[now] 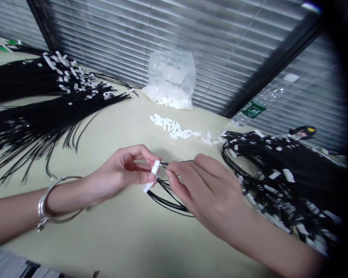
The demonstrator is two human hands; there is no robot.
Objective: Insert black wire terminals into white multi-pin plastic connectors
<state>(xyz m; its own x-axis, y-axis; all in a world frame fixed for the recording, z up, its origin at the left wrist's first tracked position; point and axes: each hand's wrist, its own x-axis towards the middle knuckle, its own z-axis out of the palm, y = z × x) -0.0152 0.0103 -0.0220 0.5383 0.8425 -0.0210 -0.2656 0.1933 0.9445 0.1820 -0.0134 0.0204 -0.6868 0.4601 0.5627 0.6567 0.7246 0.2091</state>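
Between the thumb and fingers of my left hand (133, 168) is a white connector (155, 167), held tilted above the table. Another white piece (147, 187) shows just below the thumb, and whether the two are joined is unclear. Several black wires (169, 202) run from them to the right, passing under my right hand (205, 185). My right hand is closed, its thumb and index finger pinched near a wire by the connector. What lies between those fingertips is too small to tell.
Loose white connectors (174, 127) lie behind my hands, before a clear plastic bag (172, 79) of white pieces. Black wire bundles (46, 112) spread at the left. More connectored wires (281, 173) lie right, near a plastic bottle (255, 108). Window blinds (214, 31) stand behind.
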